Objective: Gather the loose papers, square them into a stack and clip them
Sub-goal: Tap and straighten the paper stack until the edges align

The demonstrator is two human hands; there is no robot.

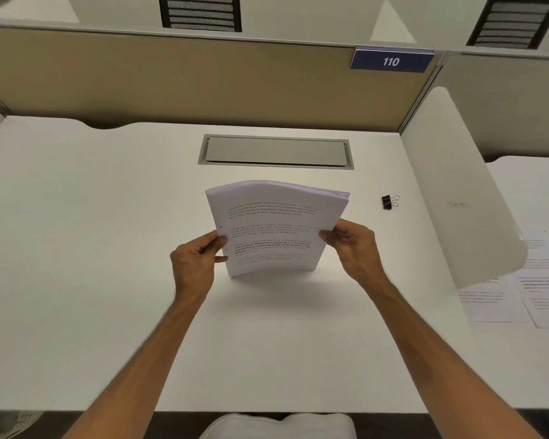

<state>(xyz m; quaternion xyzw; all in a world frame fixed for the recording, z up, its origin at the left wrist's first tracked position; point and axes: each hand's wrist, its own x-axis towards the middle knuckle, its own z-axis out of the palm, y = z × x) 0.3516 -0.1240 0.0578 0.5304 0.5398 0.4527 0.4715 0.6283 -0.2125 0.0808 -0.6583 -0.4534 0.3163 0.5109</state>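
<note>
**Squaring the stack on its edge**

The tabletop point(108, 217) is bare white, with a cable hatch point(275, 151) at its far middle. The stack point(274, 229) stands upright at the centre, its lower edge on or just above the tabletop, probably so the sheets can be tapped level. The left hand point(193, 264) pinches its left edge and the right hand point(355, 247) its right edge, both closed on the paper, which bows slightly. The clip point(390, 202) lies unused, far right of the stack, within reach of the right hand.
</note>
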